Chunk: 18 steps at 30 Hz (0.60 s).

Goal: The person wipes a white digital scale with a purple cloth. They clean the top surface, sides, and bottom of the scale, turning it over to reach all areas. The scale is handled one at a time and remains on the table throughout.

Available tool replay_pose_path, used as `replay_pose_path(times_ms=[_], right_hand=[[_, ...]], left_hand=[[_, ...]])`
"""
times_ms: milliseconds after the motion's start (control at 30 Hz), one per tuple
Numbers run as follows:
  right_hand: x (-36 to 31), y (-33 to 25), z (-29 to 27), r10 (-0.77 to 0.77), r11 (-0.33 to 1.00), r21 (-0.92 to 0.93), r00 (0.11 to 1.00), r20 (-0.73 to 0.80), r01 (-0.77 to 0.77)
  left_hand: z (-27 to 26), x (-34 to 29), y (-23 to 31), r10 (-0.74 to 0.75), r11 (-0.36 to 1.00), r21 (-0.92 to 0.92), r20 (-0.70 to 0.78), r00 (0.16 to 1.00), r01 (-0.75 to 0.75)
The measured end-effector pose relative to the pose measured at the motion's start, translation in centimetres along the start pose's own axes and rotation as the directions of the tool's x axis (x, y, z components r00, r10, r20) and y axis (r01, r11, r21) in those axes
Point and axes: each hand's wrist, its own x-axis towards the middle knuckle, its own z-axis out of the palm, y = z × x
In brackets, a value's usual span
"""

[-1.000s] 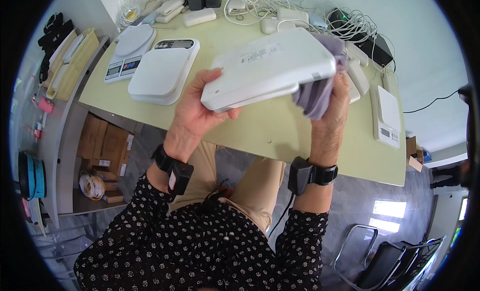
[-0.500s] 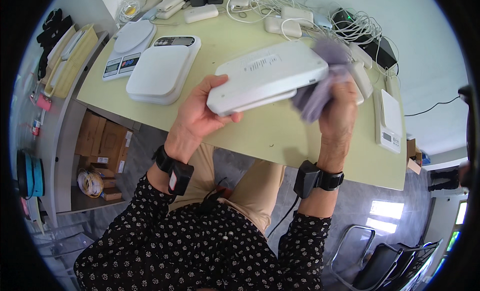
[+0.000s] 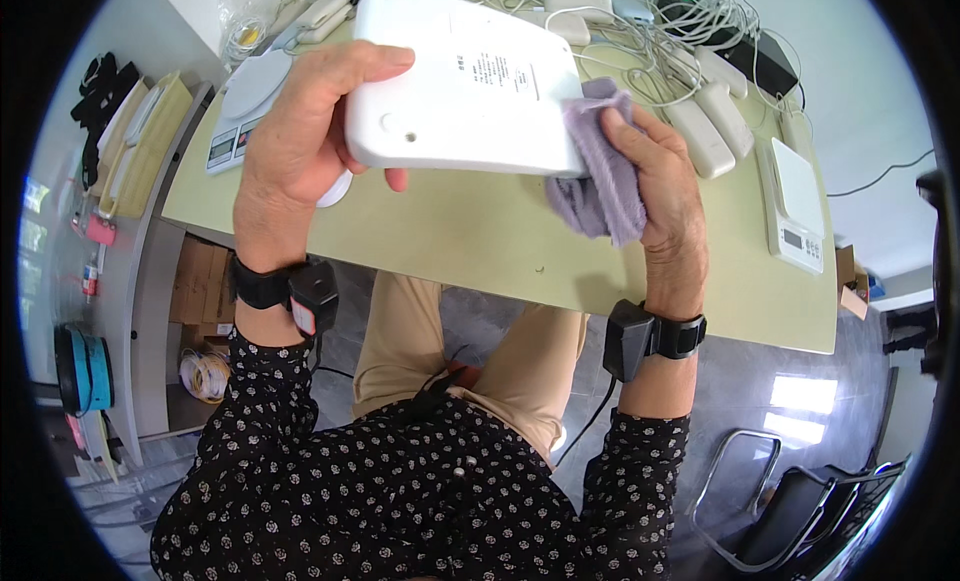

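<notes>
A white kitchen scale point(image 3: 460, 91) is held up over the table, its underside with printed text and a corner screw hole facing me. My left hand point(image 3: 295, 131) grips its left end, thumb on the underside and fingers beneath. My right hand point(image 3: 665, 186) is closed around a purple-grey cloth point(image 3: 598, 176), which touches the scale's right end. Part of the cloth hangs below that edge. The scale's weighing side is turned away from view.
On the pale green table point(image 3: 480, 231), a scale with a round platform point(image 3: 258, 86) stands at left, and a slim white scale point(image 3: 797, 186) at right. White rounded devices point(image 3: 700, 136) and tangled cables point(image 3: 690, 41) lie at the back. A metal-framed chair point(image 3: 790, 511) stands lower right.
The held scale has moved up and left, tilting so its underside faces me more. My left hand has risen with it. The cloth has shifted slightly left and down, along the scale's right end.
</notes>
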Motion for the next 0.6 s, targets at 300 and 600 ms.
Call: replay_pose_path(times_ms=[300,600], right_hand=[[0.2,0.4,0.0,-0.138,0.986,-0.092,0.99,-0.005,0.137],[0.6,0.3,0.0,-0.184,0.971,-0.161,0.982,-0.038,0.176]], left_hand=[[2.8,1.1,1.9,0.061,0.97,0.226,0.142,0.988,-0.092],[1.6,1.5,-1.1,0.263,0.964,-0.073,0.134,0.955,-0.255]])
